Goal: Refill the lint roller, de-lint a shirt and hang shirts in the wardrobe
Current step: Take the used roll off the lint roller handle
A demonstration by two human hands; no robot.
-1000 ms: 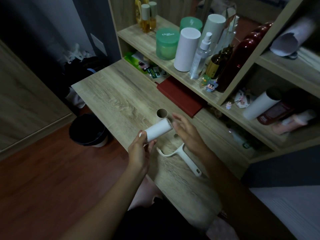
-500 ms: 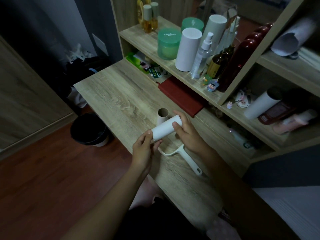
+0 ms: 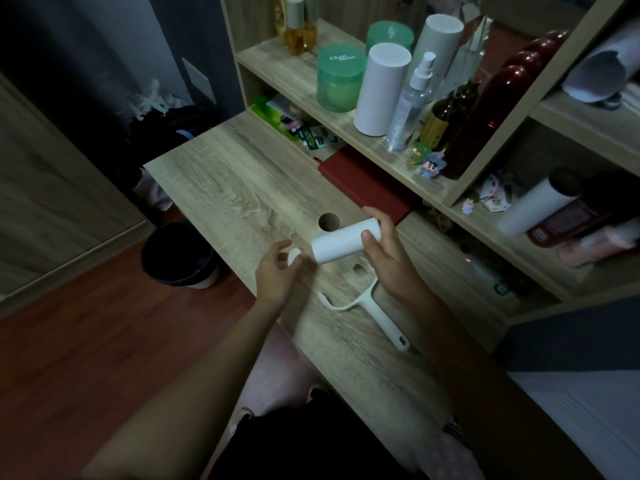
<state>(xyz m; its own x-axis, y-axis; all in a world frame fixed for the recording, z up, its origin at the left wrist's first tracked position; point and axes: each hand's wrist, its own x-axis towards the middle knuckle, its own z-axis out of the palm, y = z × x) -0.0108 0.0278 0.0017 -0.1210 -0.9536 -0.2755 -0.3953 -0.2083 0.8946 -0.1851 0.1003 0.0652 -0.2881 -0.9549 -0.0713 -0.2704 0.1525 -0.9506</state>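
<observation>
Now, we're in step 1, the refill. The right hand has its fingers and thumb wrapped round the far end of the white refill roll, holding it level above the middle of the bench. The left hand is at the roll's near end with its fingers curled close to a small white piece. It's too blurred to tell whether it's actually pinching that piece.

The roller handle lies flat on the bench towards the near edge, just below the right hand, with its fork bare. So I judge the new roll isn't mounted yet. A brown cardboard core stands on end just behind the roll, probably the spent 1.

The next move, as I read it, calls for 1 hand to free up, lift the handle, line the roll's bore up with the fork and seat it. The core sits near enough to get knocked over.

Behind, a red case lies at the far edge under the shelf of jars and bottles, and a dark bin is on the floor off the bench's left end. There are no shirts in view.
</observation>
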